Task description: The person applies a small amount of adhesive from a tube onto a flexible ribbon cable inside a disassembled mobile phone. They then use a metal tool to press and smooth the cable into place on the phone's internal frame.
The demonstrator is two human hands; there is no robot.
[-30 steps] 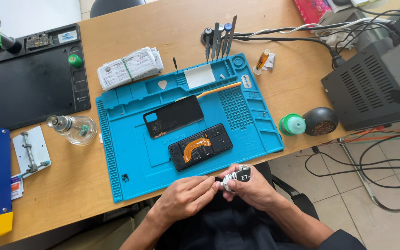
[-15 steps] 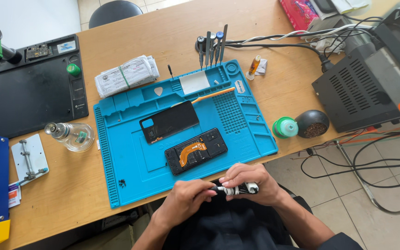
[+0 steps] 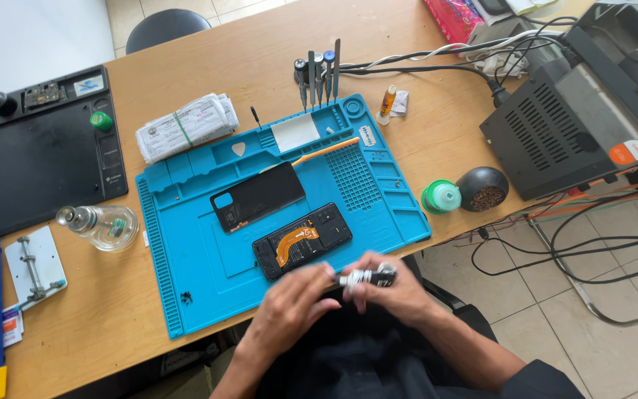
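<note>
Blue silicone repair mat (image 3: pixel 186 281) is sitting on the table (image 3: pixel 260 66), and we're holding a small black-and-silver tool (image 3: pixel 367 278) just off its near edge, beside the opened phone (image 3: pixel 302 241). Right hand (image 3: pixel 393 292) fingers are wrapped around it, left hand (image 3: pixel 289 307) fingers pinching its tip, pretty blurry.

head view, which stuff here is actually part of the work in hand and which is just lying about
In use:
- small black and silver tool, held by the left hand and right hand
- opened phone
- black back cover
- blue work mat

Lying about:
- glass bottle
- banded paper bundle
- upright screwdrivers
- black power unit
</note>
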